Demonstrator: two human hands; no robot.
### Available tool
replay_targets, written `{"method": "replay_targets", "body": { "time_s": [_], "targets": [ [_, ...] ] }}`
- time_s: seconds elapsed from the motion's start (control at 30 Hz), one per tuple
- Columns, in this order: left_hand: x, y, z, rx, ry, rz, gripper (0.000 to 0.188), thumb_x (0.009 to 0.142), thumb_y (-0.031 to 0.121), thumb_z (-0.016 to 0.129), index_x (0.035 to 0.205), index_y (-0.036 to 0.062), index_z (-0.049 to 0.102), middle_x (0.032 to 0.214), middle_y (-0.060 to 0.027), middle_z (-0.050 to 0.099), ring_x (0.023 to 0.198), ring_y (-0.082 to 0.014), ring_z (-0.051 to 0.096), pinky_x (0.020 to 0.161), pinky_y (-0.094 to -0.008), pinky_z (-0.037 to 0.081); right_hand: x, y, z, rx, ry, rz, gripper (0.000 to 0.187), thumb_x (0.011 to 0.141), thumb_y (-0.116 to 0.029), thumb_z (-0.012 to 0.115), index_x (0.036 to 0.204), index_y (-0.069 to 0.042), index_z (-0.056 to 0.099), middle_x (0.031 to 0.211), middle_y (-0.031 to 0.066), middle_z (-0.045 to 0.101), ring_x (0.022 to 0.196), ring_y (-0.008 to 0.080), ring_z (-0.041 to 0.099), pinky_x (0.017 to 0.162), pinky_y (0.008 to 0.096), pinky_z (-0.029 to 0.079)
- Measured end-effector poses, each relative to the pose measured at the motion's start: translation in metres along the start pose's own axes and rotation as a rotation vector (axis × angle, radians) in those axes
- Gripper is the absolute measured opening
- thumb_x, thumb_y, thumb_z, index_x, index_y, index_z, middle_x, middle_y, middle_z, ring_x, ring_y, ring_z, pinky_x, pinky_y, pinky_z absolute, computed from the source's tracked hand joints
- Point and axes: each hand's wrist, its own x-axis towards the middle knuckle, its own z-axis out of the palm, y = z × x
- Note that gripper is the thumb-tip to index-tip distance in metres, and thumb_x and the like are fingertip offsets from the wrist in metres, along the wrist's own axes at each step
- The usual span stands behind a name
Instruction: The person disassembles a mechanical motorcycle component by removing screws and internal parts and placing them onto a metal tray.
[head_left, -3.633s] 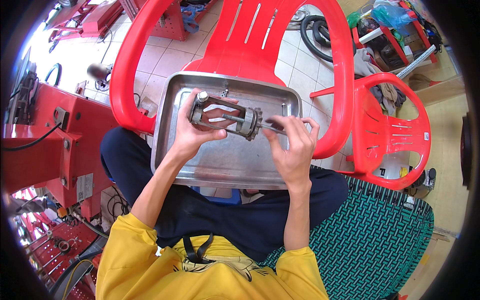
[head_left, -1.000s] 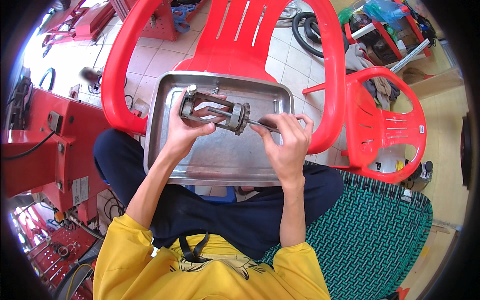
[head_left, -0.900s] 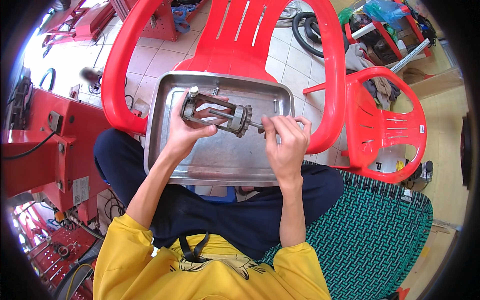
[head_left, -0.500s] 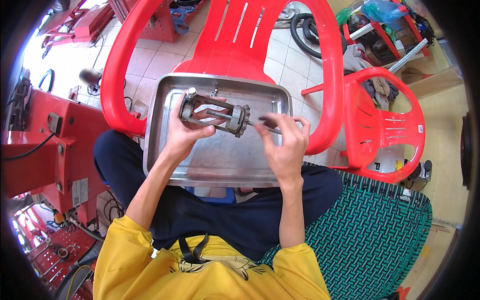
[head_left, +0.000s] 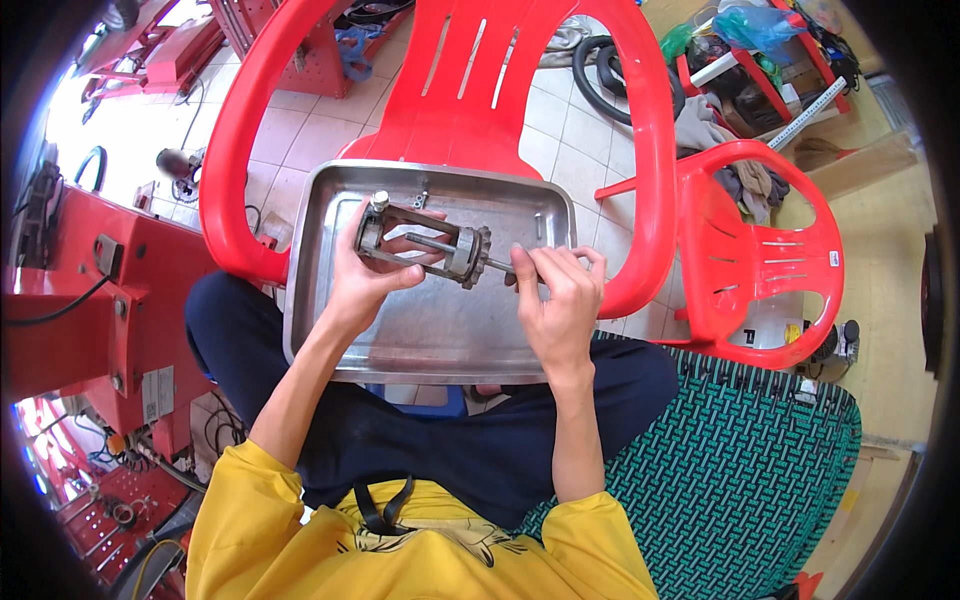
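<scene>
A grey metal cage-like assembly [head_left: 463,257], with long side bars and a toothed round end, lies tilted above a shallow steel tray [head_left: 430,340]. My left hand [head_left: 362,285] is wrapped around its left end, the thumb along the near bar. A thin metal rod [head_left: 498,265] runs through the toothed end into the cage's middle. The rod's outer end is pinched between the thumb and fingers of my right hand [head_left: 562,300], which partly hide it. A silvery bolt head [head_left: 379,199] sticks up at the cage's left end.
The tray rests between my lap and a red plastic chair [head_left: 455,110]; a small metal piece [head_left: 421,198] lies inside it. Another red chair [head_left: 735,270] stands at right, beside a green-black woven seat [head_left: 750,460]. Red machinery [head_left: 150,310] is on my left.
My right fingers have gone from loosely spread near the rod to pinched on its end. The cage stays in my left hand, and the tray appears slightly lower.
</scene>
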Motion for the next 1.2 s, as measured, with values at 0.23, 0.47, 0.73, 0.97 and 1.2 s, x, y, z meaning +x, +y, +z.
{"method": "replay_targets", "body": {
  "time_s": [0.23,0.47,0.73,0.97,1.2],
  "targets": [
    [-0.001,-0.002,-0.004,0.018,0.008,-0.018,0.085,0.073,-0.001,0.09,0.143,0.0012,0.042,0.135,-0.0257,0.062,0.12,-0.0383,0.067,0.101,-0.0516,0.059,0.003,-0.003,-0.004,-0.055,0.011,-0.054,0.019,0.087,-0.022,0.08,0.081,-0.008,0.069,0.075,0.0037,0.069,0.076,0.0221,0.066,0.09,0.0388,0.04],
    [0.0,-0.001,-0.003,0.014,0.037,-0.008,0.084,0.073,-0.001,0.091,0.142,0.0005,0.044,0.134,-0.025,0.063,0.121,-0.0374,0.067,0.101,-0.0504,0.06,0.006,-0.008,-0.005,0.064,0.033,-0.04,0.018,0.086,-0.022,0.081,0.081,-0.009,0.07,0.077,0.003,0.07,0.077,0.0219,0.066,0.09,0.0386,0.04],
    [0.0,0.0,0.0,0.001,0.027,0.001,0.083,0.072,0.002,0.092,0.141,0.0007,0.046,0.135,-0.0243,0.063,0.119,-0.036,0.068,0.102,-0.0499,0.059,0.008,-0.014,-0.006,0.137,0.054,0.049,0.019,0.085,-0.022,0.082,0.081,-0.009,0.07,0.077,0.002,0.07,0.075,0.0213,0.066,0.09,0.0374,0.04],
    [-0.001,-0.001,-0.002,0.006,0.014,-0.006,0.081,0.074,0.0,0.09,0.142,0.0019,0.045,0.135,-0.0244,0.063,0.12,-0.0355,0.067,0.103,-0.0493,0.058,0.001,-0.001,-0.001,0.038,0.003,-0.01,0.02,0.084,-0.024,0.084,0.084,-0.01,0.07,0.078,0.0016,0.07,0.076,0.0207,0.067,0.089,0.0383,0.04],
    [0.0,0.001,0.001,-0.019,0.005,-0.011,0.082,0.073,0.002,0.092,0.141,0.0017,0.046,0.135,-0.0244,0.063,0.119,-0.0353,0.068,0.101,-0.0482,0.059,-0.001,-0.002,-0.003,-0.006,0.001,-0.044,0.019,0.086,-0.024,0.082,0.082,-0.009,0.07,0.076,0.0017,0.069,0.075,0.021,0.066,0.088,0.0386,0.04]
  ]
}}
